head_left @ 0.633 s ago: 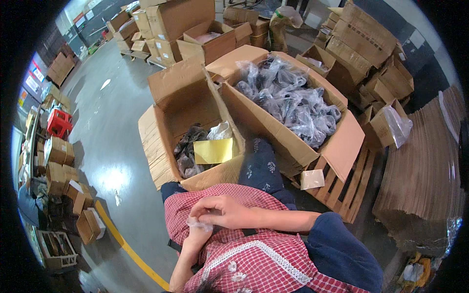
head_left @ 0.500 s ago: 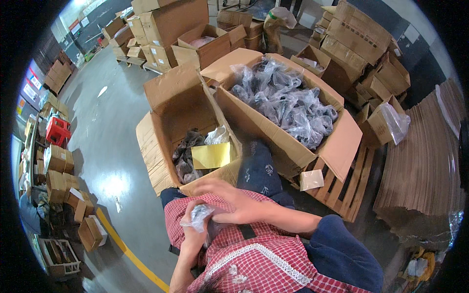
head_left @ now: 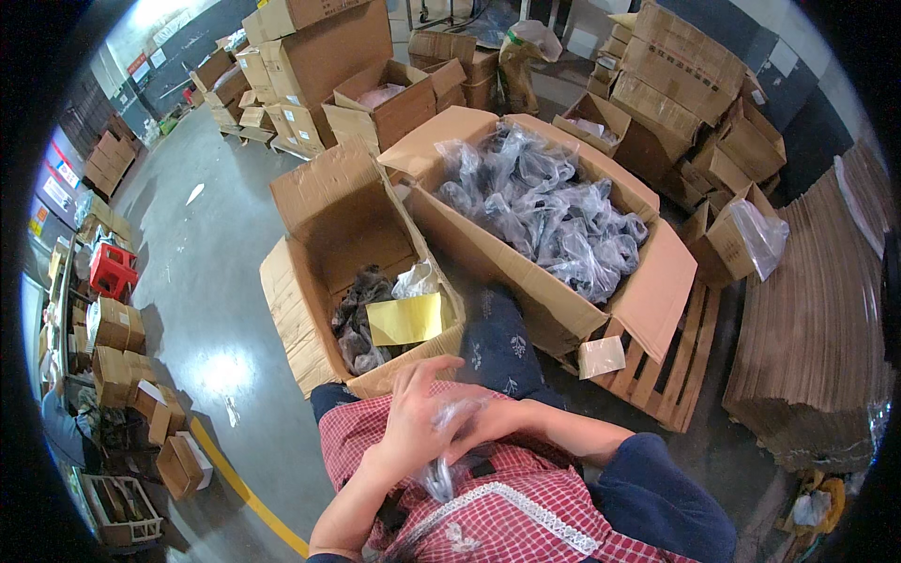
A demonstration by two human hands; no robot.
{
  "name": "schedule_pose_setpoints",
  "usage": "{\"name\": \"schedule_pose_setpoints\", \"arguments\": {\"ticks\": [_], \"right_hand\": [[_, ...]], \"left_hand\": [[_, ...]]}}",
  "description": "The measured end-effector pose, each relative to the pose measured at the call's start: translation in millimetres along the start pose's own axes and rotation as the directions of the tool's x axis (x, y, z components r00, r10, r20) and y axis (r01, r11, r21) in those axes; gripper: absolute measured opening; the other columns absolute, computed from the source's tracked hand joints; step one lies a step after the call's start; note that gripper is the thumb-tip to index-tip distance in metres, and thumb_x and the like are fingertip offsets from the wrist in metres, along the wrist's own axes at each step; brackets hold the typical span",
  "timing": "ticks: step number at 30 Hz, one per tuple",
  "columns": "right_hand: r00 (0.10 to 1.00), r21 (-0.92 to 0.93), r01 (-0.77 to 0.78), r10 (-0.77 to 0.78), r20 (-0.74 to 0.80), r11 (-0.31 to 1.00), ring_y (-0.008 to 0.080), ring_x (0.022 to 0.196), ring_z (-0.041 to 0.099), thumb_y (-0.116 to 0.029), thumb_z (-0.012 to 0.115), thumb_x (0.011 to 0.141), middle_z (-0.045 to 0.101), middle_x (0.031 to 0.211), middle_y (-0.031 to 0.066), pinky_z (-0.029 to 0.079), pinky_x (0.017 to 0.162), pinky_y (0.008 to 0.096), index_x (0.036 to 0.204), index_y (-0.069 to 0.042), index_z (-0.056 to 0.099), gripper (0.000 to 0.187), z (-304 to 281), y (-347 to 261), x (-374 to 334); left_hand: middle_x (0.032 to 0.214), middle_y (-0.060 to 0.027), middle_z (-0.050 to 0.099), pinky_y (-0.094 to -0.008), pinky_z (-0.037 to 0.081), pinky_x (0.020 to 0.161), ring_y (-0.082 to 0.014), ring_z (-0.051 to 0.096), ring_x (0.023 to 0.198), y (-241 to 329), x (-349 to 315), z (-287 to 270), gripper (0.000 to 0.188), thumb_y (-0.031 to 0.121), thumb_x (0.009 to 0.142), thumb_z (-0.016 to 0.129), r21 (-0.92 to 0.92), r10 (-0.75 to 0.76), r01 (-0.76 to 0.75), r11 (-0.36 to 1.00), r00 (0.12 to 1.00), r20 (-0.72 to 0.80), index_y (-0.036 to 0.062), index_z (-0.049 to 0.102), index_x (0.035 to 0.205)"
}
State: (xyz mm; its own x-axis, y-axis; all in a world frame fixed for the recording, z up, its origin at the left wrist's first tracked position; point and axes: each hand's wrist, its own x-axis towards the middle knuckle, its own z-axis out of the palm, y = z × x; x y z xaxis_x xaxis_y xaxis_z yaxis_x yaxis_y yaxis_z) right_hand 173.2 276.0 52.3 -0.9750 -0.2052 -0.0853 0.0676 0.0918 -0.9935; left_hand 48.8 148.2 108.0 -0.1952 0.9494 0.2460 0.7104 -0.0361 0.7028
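Over my lap, a clear plastic bag (head_left: 438, 480) is crumpled between my hands, part of it blurred by motion. My left hand (head_left: 410, 419) is bent round the bag, with its fingers toward the carton in front. My right hand (head_left: 486, 424) comes in from the right and meets it, closed on the bag's film. What the bag contains is hidden. Just ahead stands an open cardboard carton (head_left: 324, 211) with dark bagged items (head_left: 359, 314), a white crumpled bag (head_left: 416, 280) and a yellow card (head_left: 404, 320) in it.
To the right of that carton, a larger open carton (head_left: 507, 251) full of clear-bagged items (head_left: 563, 211) rests on a wooden pallet (head_left: 690, 361). Flattened cardboard (head_left: 798, 328) is stacked at the right. Cartons (head_left: 338, 47) are piled behind, and a red stool (head_left: 113, 270) is at left.
My left hand has moved right and turned over the bag. My right hand has come down from above and now meets the left at the bag. The cartons have stayed put.
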Motion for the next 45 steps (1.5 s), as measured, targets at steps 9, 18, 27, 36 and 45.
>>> {"name": "schedule_pose_setpoints", "arguments": {"ticks": [9,18,27,36,45], "right_hand": [[0.873,-0.008,-0.085,0.071,-0.483,0.996,0.0221,0.108,0.065,-0.021,0.089,0.07,0.071,0.112,0.0065,0.048,0.101,0.0405,0.115,-0.009,0.071,0.05,-142.3,16.6,-55.1],[0.432,-0.414,-0.482,-0.202,-0.879,0.772,0.0259,0.102,0.07,-0.032,0.085,0.075,0.073,0.113,0.0161,0.051,0.09,0.0362,0.126,-0.002,0.065,0.063,-307.5,5.6,-34.3],[0.372,-0.249,-0.625,0.002,-0.928,0.74,0.0143,0.056,0.059,-0.013,0.069,0.077,0.064,0.071,0.0055,0.044,0.049,0.0301,0.091,-0.001,0.065,0.019,-376.1,203.3,-25.4],[0.567,-0.692,-0.404,-0.43,-0.702,0.598,0.0306,0.114,0.063,0.005,0.059,0.085,0.068,0.121,0.0145,0.048,0.099,0.0385,0.115,-0.004,0.067,0.032,-240.6,29.0,77.7],[0.91,-0.585,-0.325,0.077,-0.408,0.743,0.0419,0.12,0.056,-0.003,0.064,0.08,0.049,0.142,0.0176,0.05,0.1,0.0438,0.132,-0.007,0.054,0.053,-115.6,174.0,250.8]], "left_hand": [[0.127,-0.0104,0.064,-0.0331,0.045,0.101,-0.0181,0.06,0.115,-71.2,-24.9,-3.3,0.038,0.026,0.106,0.051,-0.745,-0.591,0.399,0.534,0.807,0.008,-0.0019,0.062,0.128],[0.108,-0.0043,0.066,-0.0274,0.048,0.089,-0.0119,0.06,0.099,-153.4,-110.4,18.4,0.028,0.018,0.1,0.059,-0.738,-0.857,0.561,0.375,0.513,-0.044,-0.0018,0.065,0.118],[0.111,-0.017,0.069,-0.0336,0.053,0.089,-0.0237,0.068,0.102,-194.7,-102.2,41.1,0.035,0.02,0.095,0.066,-0.514,-0.78,0.662,0.546,0.625,-0.024,-0.0029,0.063,0.12],[0.131,-0.021,0.051,-0.037,0.053,0.093,-0.03,0.062,0.113,-255.2,-94.8,53.3,0.048,0.018,0.09,0.068,-0.377,-0.808,0.721,0.581,0.565,-0.164,-0.0027,0.054,0.131],[0.132,-0.0171,0.05,-0.0398,0.054,0.088,-0.0295,0.064,0.107,-322.9,-79.7,88.9,0.048,0.021,0.088,0.069,-0.158,-0.752,0.739,0.655,0.615,-0.238,0.0034,0.052,0.129]]}}
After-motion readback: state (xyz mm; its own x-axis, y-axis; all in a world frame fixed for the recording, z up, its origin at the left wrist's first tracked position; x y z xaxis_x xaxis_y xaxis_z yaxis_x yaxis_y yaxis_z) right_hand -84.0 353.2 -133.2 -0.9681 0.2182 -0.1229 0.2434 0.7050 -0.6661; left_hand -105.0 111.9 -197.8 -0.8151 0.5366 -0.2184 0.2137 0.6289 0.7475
